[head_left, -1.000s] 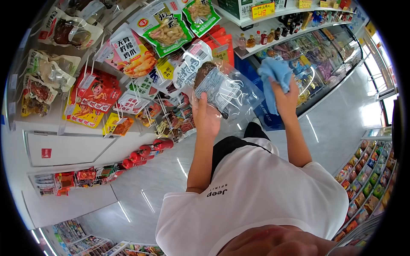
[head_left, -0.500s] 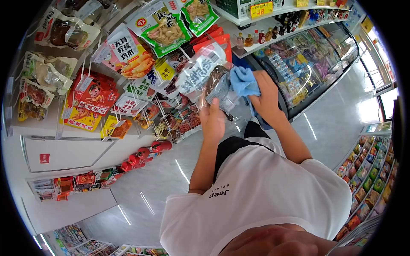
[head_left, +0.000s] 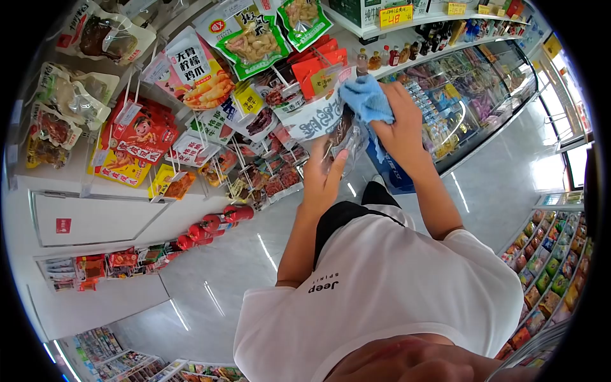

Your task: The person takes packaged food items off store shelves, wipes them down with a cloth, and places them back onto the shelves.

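A clear and white plastic food pack [head_left: 312, 121] with dark contents is held up between my hands in the head view. My left hand [head_left: 323, 175] grips its lower edge, thumb across the front. In my right hand [head_left: 401, 124] is a bunched light blue cloth [head_left: 367, 100], pressed against the pack's right side. The pack is tilted, and its lower part is partly hidden by my fingers. Just behind it and to its left hang other packs, among them a red pack [head_left: 320, 79] and a green-edged pack [head_left: 253, 46].
Red packs [head_left: 143, 137] and vacuum-packed meats [head_left: 105, 33] hang at the left. Red fire extinguishers [head_left: 216, 226] are low on the left. Small bottles [head_left: 394, 56] line a shelf above a glass-topped freezer [head_left: 455, 95]. Snack shelves [head_left: 547, 274] stand at the right.
The cloth in my right hand has moved left from beside the pack onto it. The pack has turned and now shows more of its white printed part.
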`<action>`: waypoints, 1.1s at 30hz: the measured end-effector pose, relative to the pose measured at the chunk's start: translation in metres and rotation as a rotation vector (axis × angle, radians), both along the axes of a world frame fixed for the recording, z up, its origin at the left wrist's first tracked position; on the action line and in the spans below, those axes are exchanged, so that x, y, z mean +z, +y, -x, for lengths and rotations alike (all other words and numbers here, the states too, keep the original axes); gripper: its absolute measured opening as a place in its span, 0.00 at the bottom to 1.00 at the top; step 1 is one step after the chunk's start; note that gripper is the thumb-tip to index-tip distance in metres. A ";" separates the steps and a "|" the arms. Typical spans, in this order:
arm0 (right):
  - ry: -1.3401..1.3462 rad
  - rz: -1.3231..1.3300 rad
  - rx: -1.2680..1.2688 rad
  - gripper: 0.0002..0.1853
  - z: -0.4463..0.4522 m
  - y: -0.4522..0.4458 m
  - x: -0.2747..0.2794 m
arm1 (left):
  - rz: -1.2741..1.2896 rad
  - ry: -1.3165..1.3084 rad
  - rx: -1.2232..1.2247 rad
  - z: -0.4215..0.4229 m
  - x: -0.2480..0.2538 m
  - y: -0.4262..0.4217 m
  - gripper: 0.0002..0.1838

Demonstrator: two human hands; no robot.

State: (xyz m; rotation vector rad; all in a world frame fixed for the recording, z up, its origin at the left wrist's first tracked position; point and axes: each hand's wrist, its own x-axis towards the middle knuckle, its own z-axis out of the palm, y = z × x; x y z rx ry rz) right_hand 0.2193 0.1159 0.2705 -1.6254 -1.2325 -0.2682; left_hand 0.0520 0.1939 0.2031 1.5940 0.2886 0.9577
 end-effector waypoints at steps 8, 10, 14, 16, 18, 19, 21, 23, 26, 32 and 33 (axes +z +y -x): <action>0.163 -0.054 0.068 0.21 0.014 -0.001 -0.010 | -0.015 0.100 -0.019 0.002 0.003 -0.005 0.24; 0.204 -0.045 0.033 0.20 0.007 -0.002 -0.002 | -0.098 0.132 -0.029 0.003 0.003 -0.005 0.24; 0.118 -0.093 -0.095 0.19 -0.010 0.004 -0.003 | -0.114 0.099 -0.045 -0.002 -0.003 -0.010 0.23; 0.138 -0.111 0.019 0.19 0.008 -0.001 -0.005 | -0.198 0.193 -0.030 -0.002 0.000 -0.008 0.22; 0.066 -0.144 0.124 0.20 0.018 -0.006 -0.010 | -0.274 0.256 -0.033 0.000 0.001 -0.004 0.20; 0.014 -0.136 0.193 0.21 0.019 -0.008 -0.010 | -0.312 0.273 -0.048 0.001 -0.001 0.000 0.19; -0.060 -0.132 0.235 0.22 0.023 -0.008 -0.002 | -0.379 0.315 -0.071 0.000 0.001 0.003 0.18; -0.106 -0.077 0.092 0.23 0.014 -0.005 0.005 | -0.434 0.371 -0.099 -0.002 0.010 0.002 0.16; -0.151 -0.018 0.084 0.24 0.011 -0.008 0.006 | -0.410 0.335 -0.096 -0.009 0.007 0.002 0.14; -0.163 0.018 0.215 0.24 0.006 -0.015 -0.010 | -0.055 0.068 -0.045 -0.014 -0.015 0.000 0.16; -0.127 -0.014 0.152 0.24 0.002 -0.013 -0.014 | 0.110 0.073 -0.112 -0.016 -0.008 -0.002 0.16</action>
